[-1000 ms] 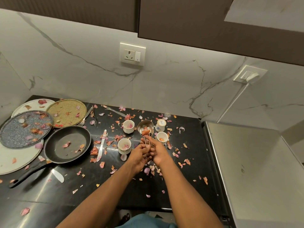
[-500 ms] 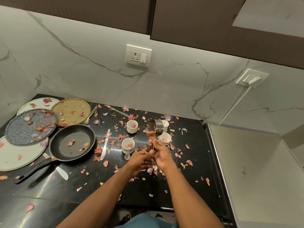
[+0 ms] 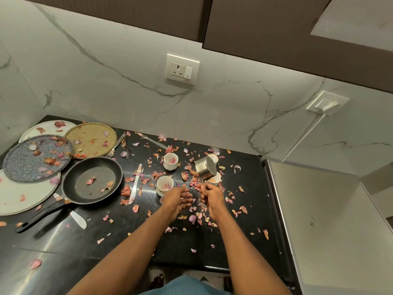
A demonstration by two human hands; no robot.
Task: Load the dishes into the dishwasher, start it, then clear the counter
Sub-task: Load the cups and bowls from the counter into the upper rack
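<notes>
My right hand (image 3: 210, 194) grips the thin handle of a small steel cup (image 3: 205, 168) and holds it tipped over to the left above the black counter (image 3: 127, 235). My left hand (image 3: 177, 198) hovers beside it, fingers relaxed and holding nothing. Two white cups (image 3: 170, 161) (image 3: 164, 185) with petals inside stand just ahead of my left hand. Another white cup (image 3: 215, 179) sits partly hidden under the steel cup, and one more (image 3: 213, 156) is behind it. A black frying pan (image 3: 91, 180) lies at the left, next to a gold plate (image 3: 90, 139), a speckled grey plate (image 3: 36, 157) and white plates (image 3: 21, 196).
Pink and orange petals and peel scraps (image 3: 200, 216) litter the counter. A knife (image 3: 135, 184) lies between pan and cups; forks (image 3: 116, 146) rest by the gold plate. A steel-topped appliance (image 3: 319, 220) adjoins the counter at the right. Wall sockets (image 3: 182, 69) sit on the marble backsplash.
The steel cup has gone from upright to tipped over leftward, its contents spilling out. My left hand has let go of the handle and drawn back, fingers loose.
</notes>
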